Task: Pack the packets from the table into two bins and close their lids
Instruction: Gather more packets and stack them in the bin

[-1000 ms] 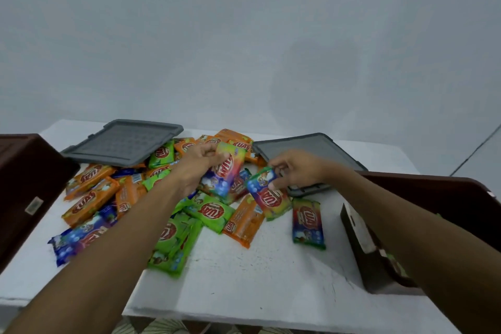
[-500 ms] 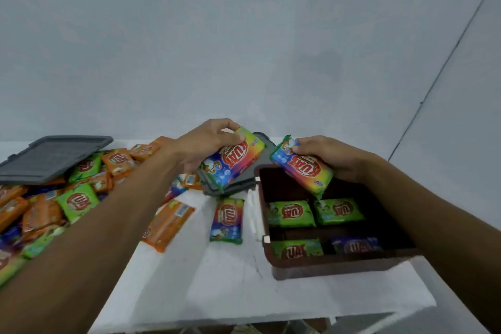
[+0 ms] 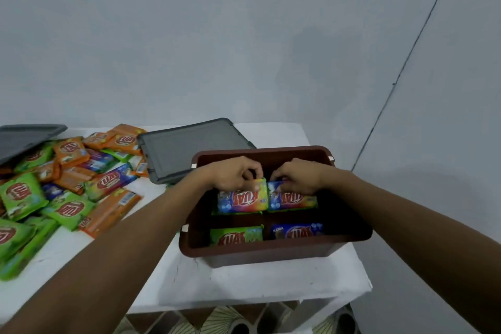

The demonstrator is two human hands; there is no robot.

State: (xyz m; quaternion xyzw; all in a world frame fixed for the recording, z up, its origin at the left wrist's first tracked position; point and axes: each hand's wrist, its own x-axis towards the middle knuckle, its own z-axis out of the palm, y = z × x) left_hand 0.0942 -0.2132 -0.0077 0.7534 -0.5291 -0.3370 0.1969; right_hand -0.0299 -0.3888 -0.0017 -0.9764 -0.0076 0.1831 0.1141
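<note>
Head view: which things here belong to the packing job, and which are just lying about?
Job: brown bin, left rainbow packet and right rainbow packet (both held), packet pile, grey lid, second grey lid.
Just there: white table, wall, patterned floor.

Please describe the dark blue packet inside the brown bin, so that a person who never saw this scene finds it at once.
Find the brown bin at the right end of the white table. In its near row, on the right beside a green packet, sits the dark blue packet. It alone is blue all over; the two rainbow packets behind it mix many colours.
</note>
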